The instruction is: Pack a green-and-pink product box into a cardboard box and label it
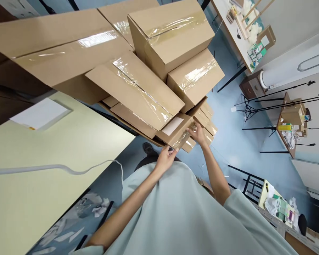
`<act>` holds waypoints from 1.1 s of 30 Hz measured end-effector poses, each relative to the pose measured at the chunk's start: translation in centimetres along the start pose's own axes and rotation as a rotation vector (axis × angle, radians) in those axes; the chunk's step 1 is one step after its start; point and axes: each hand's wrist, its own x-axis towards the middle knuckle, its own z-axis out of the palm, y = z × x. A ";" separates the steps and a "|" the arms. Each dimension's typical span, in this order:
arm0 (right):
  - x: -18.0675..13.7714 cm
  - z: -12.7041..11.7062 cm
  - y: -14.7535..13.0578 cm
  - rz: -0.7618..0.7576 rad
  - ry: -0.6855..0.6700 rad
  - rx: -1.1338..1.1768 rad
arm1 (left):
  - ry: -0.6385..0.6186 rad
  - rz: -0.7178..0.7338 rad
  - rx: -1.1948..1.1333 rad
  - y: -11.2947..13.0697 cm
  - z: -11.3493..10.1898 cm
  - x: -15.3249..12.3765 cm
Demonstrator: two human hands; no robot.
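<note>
A small cardboard box [178,136] with clear tape along its near side and a white label on top sits at the front of a pile of boxes. My left hand [167,158] grips its lower left corner, fingers curled at the edge. At its right end, my right hand [197,134] has thumb and fingers closed on the corner. Right behind it rests a long taped cardboard box [143,88], tilted over the pile. Another taped box [195,76] stands beyond, to the right. The undersides of both hands' fingers are partly hidden.
Larger cardboard boxes [172,32] are stacked farther back. At left is a pale yellow table [69,141] with a white sheet [41,113] and a white cable [55,167]. Tripods [251,109] and a cluttered table [230,28] stand on the right, over blue floor [225,124].
</note>
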 end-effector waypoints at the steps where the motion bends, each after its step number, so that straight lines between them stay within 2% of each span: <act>1: -0.3 0.1 -0.3 -0.018 0.025 -0.018 | -0.009 -0.009 -0.006 0.5 -0.1 -0.2; 4: -0.6 0.4 -1.7 -0.059 0.057 -0.121 | -0.006 -0.060 -0.018 1.7 -1.0 -0.6; 10: 0.4 1.0 -4.5 -0.028 0.013 -0.269 | 0.052 -0.122 -0.027 3.1 -3.0 0.4; 15: 1.2 0.5 -5.1 -0.123 0.048 -0.284 | 0.102 -0.117 -0.077 3.5 -2.5 0.1; 19: 2.2 1.6 -5.6 -0.162 -0.004 -0.352 | 0.207 -0.120 -0.061 3.4 -1.9 0.0; 23: 1.8 2.9 -6.0 -0.217 -0.021 -0.369 | 0.362 -0.048 -0.063 3.0 -2.4 -0.1; 27: 1.5 3.0 -5.6 -0.276 -0.027 -0.330 | 0.421 -0.018 -0.091 1.9 -2.4 0.4; 31: 2.8 2.6 -4.6 -0.215 -0.067 -0.320 | 0.479 -0.076 -0.168 0.7 -1.7 2.2; 33: 3.7 2.2 -4.0 -0.148 -0.126 -0.282 | 0.460 -0.090 -0.209 0.3 -1.5 3.0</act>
